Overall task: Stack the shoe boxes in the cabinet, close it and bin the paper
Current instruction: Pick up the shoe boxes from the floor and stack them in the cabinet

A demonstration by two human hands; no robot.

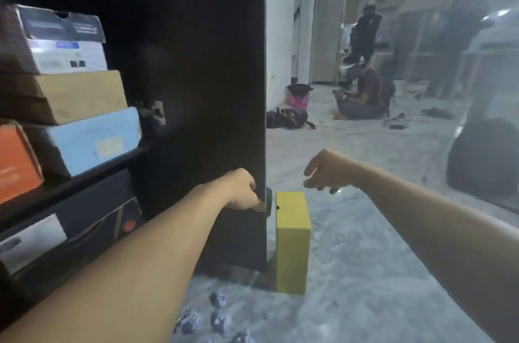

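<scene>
A person is standing at a dark cabinet with its door swung open toward the camera. The left hand is gripping the door's outer edge low down, fingers curled round it beside a small dark handle. The right hand is hanging in the air just right of the door, fingers loosely curled and holding nothing. Inside the cabinet, shoe boxes are sitting stacked on a shelf: a dark-and-white box on a brown box on a pale blue box, with an orange box to their left and more boxes on the shelf below. A yellow shoe box is standing upright on the marble floor, just beside the door's free edge. Crumpled paper balls are lying on the floor near the door's foot. The door-closing step appears to be in hand; it would go best swung slowly, fingers kept off the closing edge. The yellow box seems to be outside the closing arc, though this is uncertain. Open floor lies to the right, where another person is sitting well away.
</scene>
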